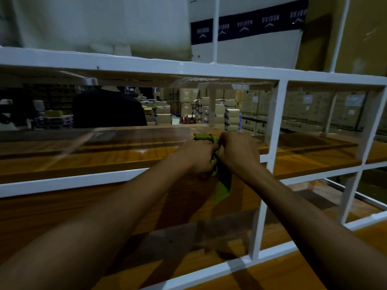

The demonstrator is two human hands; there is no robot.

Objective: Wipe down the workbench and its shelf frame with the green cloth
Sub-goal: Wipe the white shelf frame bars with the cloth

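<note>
- Two bare hands meet just right of the picture's centre, backs toward the camera: the left hand (195, 155) and the right hand (238, 152), side by side and touching.
- One green cloth (223, 185) is bunched between them. Both hands have their fingers curled round it. A small fold pokes out at 12 o'clock above the left hand, and one tail hangs toward 6 o'clock.
- The cloth is over the wooden workbench (104, 155). Whether it touches the wood cannot be told.
- The white shelf frame (276, 122) crosses the view. One thick upright stands at 3 o'clock of the right hand, just beside it.
- One person in a dark top (109, 109) stands beyond the bench, at 10 o'clock of the hands.
- Stacked cardboard boxes (232, 119) fill the background from 12 to 2 o'clock, too many and too blurred to count.
- One white carton with a dark printed band (251, 47) sits on the top shelf at 12 o'clock.
</note>
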